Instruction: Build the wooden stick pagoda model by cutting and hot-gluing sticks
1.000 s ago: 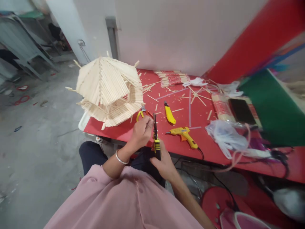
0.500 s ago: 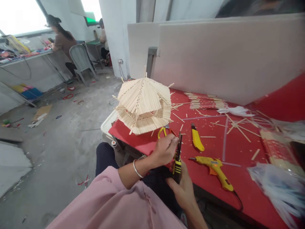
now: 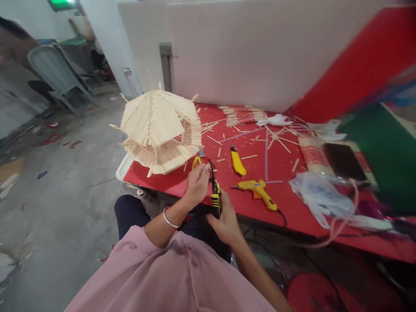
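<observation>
My right hand (image 3: 225, 221) is wrapped round the black-and-yellow handles of a pair of pliers (image 3: 215, 193), whose dark jaws point up. Beside the jaws, my left hand (image 3: 197, 185) is closed in a pinch; whatever lies between its fingertips is too small or hidden to tell. A pagoda-like model of pale wooden sticks (image 3: 154, 117), with a sloping roof over a wider lower tier, stands at the table's left end. Yellow-and-red-handled scissors (image 3: 197, 162) lie just behind my left hand, partly covered by it.
On the red table (image 3: 224, 173) lie a yellow utility knife (image 3: 238, 161), a yellow glue gun (image 3: 260, 190) with its cord over the edge, loose sticks and bundled sticks (image 3: 242, 116). Plastic bags (image 3: 320, 197) and a dark phone (image 3: 344, 161) are at right. A person sits by a chair (image 3: 56, 73).
The view has swung right and down, so the table's right side with the phone and green board shows more. Both hands keep their hold and pose around the pliers.
</observation>
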`<state>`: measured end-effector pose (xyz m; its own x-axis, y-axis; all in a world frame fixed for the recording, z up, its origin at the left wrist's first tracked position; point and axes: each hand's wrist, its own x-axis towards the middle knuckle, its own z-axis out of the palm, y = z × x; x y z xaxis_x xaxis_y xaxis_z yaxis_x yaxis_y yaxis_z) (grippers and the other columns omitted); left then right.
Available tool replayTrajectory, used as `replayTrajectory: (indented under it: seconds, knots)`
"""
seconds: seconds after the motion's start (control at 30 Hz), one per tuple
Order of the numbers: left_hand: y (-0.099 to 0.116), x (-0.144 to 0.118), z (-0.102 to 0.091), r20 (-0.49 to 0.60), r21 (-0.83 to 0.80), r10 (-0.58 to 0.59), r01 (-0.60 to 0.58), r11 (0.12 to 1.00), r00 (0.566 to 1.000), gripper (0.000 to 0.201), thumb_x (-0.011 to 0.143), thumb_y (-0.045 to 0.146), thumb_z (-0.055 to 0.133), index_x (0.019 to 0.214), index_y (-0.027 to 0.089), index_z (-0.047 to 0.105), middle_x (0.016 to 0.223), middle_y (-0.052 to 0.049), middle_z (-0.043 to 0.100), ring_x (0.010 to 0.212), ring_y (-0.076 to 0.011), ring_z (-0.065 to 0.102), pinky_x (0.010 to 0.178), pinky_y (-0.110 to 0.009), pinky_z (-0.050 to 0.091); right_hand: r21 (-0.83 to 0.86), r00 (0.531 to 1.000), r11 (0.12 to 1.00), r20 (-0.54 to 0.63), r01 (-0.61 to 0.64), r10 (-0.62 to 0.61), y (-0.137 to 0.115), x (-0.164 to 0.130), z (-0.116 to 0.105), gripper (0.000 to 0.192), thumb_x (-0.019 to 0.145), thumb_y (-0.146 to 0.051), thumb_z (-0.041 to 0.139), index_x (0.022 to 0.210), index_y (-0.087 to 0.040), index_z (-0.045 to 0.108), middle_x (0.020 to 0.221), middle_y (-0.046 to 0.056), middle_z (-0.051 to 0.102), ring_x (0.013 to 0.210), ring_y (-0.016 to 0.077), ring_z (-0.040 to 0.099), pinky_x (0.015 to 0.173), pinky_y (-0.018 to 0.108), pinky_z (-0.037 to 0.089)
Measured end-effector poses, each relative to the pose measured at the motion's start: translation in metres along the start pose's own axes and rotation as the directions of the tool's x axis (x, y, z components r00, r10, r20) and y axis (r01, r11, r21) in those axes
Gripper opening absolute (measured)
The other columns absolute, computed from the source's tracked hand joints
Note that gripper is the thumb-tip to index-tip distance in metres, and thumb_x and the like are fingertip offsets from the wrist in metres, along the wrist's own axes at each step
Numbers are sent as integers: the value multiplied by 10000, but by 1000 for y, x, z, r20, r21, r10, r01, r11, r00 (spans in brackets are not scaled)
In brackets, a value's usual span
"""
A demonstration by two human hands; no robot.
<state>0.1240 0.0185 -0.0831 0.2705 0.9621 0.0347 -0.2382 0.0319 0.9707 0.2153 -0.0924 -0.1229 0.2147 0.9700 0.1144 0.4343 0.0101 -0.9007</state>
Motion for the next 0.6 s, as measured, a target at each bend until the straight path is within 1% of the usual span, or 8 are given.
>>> replayTrajectory:
  seconds: [0.1,0.2,0.37,0.5,0.6]
  knots:
    - [1,1,0,-5,-27,-6,6,1000,1000,540,892,689,599,679,209,472,576,61,387,520,-91,339,494,-247,283,21,999,999,-9,-47,47,-5,1,1,659,654,-256,576,1309,-207,515,1185,95,667,1091,266,648,982,446,538]
    - [-1,2,1,-15,-27,-21,21,999,1000,549,880,705,604,681,209,481,567,61,397,511,-91,353,487,-245,290,23,996,996,6,-91,91,-7,2,0,635,637,-248,574,1268,-206,520,1140,85,669,1040,257,643,931,427,545]
    - [-6,5,3,-39,-8,-1,0,1000,999,566,884,720,593,669,212,465,559,62,393,508,-93,363,487,-248,298,55,992,991,43,-119,117,-11,4,-3,602,629,-243,557,1228,-199,519,1013,45,667,908,225,634,854,388,546]
    - [-7,6,3,-43,6,25,-25,1000,999,556,903,705,579,671,214,460,564,59,397,522,-96,369,502,-247,321,52,991,991,48,-127,124,-12,5,-4,594,641,-240,557,1233,-200,521,1024,44,657,921,221,628,867,382,540]
    - [-6,8,1,-63,41,20,-17,999,998,548,906,678,593,656,211,454,560,58,390,521,-93,359,497,-243,304,50,989,990,66,-132,129,-10,7,-2,708,636,-244,555,1338,-178,485,1147,90,641,1035,249,631,957,426,528]
